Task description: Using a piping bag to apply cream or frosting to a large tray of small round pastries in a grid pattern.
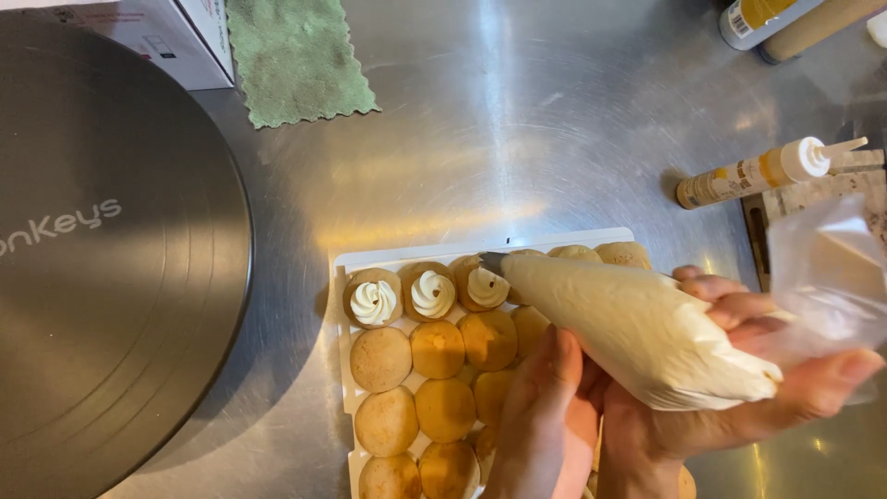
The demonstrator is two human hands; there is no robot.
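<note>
Overhead: a person pipes pale cream onto round biscuit shells on a steel desk [517, 120].
Piping bag: a clear piping bag [647, 328] full of cream lies slanted over the upper right part of the white tray [480, 251], its metal nozzle [492, 262] touching the third shell of the tray's top row.
Right hand: the right hand [739, 407] is wrapped around the fat rear end of the bag, fingers curled over the top and thumb pressed along its lower side; the twisted tail of plastic billows out beyond the tray's right edge.
Left hand: the left hand [550, 416] is loosely open with fingers together, resting against the underside of the bag over the tray's lower right part and gripping nothing.
Filled shells: three shells in the tray's top row carry white cream swirls [374, 301].
Plain shells: bare golden shells [436, 348] fill the rows below.
Left of the tray: a large dark round turntable [111, 277].
Above the tray: a green cloth [296, 55] beside a white box [176, 37].
Right of the tray: a small yellow squeeze bottle [758, 172] lies on its side.
</note>
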